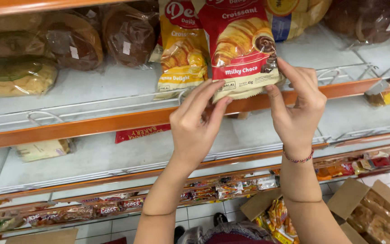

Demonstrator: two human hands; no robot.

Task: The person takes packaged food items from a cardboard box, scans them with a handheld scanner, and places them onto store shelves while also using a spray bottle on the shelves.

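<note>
Hands — left hand (195,124), right hand (299,110) — pinching red croissant packet (240,47), shelf (91,92)

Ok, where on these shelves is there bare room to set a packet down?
Top shelf: bare between the round loaf and yellow packet; also right of the red packet. The shelf below is mostly bare. Bottom rows are crowded.

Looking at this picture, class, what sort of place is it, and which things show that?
Most likely a shop's bakery aisle: orange-edged shelves hold bagged bread loaves, and both hands grip a red croissant packet.
</note>
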